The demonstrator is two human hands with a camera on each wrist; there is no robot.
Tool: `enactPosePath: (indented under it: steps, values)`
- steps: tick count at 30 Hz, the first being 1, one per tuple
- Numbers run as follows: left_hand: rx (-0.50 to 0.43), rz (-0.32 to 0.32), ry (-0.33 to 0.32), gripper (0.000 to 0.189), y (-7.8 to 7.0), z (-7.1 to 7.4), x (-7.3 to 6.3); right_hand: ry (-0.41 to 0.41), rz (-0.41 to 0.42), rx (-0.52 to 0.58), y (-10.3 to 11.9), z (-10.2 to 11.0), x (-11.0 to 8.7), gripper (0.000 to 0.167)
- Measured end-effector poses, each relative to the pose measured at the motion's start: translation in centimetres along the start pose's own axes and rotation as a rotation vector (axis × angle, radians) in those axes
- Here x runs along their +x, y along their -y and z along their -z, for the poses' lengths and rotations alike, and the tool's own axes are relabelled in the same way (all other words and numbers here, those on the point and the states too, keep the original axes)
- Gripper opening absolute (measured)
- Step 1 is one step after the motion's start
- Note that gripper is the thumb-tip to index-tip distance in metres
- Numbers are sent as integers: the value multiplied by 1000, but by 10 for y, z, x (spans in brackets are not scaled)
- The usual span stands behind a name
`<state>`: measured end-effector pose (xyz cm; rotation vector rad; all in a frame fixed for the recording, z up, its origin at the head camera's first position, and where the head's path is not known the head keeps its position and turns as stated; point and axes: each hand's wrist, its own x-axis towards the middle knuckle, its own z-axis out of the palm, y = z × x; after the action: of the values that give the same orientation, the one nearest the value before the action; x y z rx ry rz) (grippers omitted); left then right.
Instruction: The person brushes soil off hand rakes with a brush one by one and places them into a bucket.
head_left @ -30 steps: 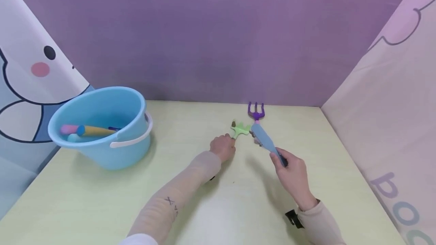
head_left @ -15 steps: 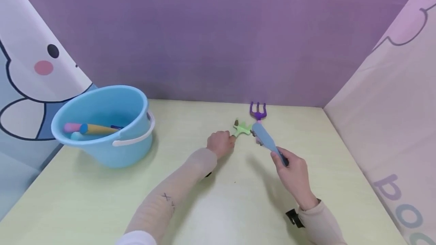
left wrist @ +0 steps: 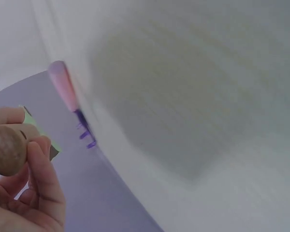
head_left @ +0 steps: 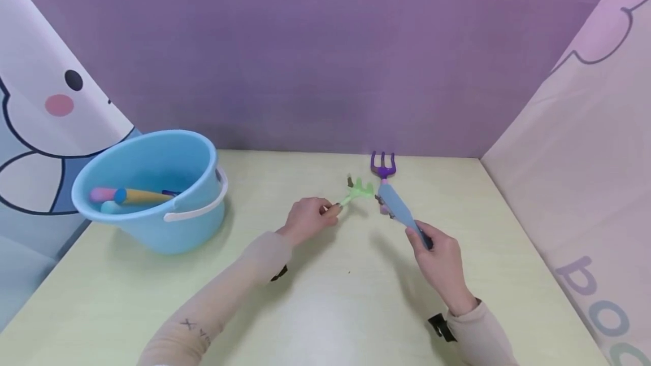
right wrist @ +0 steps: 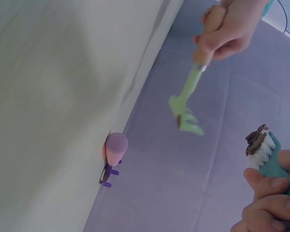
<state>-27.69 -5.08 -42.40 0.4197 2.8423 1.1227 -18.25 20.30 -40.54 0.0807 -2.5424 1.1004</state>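
My left hand (head_left: 305,220) pinches the wooden handle of a light green toy hand rake (head_left: 360,188). The rake hangs just above the table, and a brown smear shows on one of its tines (right wrist: 179,121). My right hand (head_left: 441,261) grips a blue brush (head_left: 398,207) by its handle end. In the right wrist view, the white bristles (right wrist: 262,153) carry brown dirt at their tips. Behind the brush lies a purple toy fork (head_left: 383,170) with a pink handle (right wrist: 117,146), partly hidden by the brush in the head view.
A light blue bucket (head_left: 178,236) stands on the left of the pale table (head_left: 315,309). Pink, yellow and blue handled tools (head_left: 144,196) lie inside it. A purple backdrop (head_left: 325,72) closes the rear, and printed cloth panels (head_left: 564,185) flank both sides.
My left hand has drawn back to the left and raised the green rake off the table. My right hand with the brush has barely moved.
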Motion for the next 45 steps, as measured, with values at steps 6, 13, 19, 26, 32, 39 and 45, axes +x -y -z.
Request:
enactPosePath:
  steps: [6,13,19,26,32,39,45]
  values:
    - [-73,-20,-15,24,2,12,-26,-3,-14,3,1,1,-5,29]
    - [-18,-76,-68,26,7,25,-55,-3,-15,-4,7,2,-10,29]
    - [9,-64,-89,29,11,32,-75,-8,16,-5,12,4,-15,28]
    - [8,-85,-83,33,14,33,-86,-21,26,-8,17,6,-18,28]
    - [40,-77,-102,44,20,31,-93,10,35,15,21,2,-17,27]
    - [74,-113,-166,27,22,33,-96,12,77,27,23,-3,-13,26]
    - [113,-128,-202,15,19,35,-98,20,98,28,27,-5,-11,25]
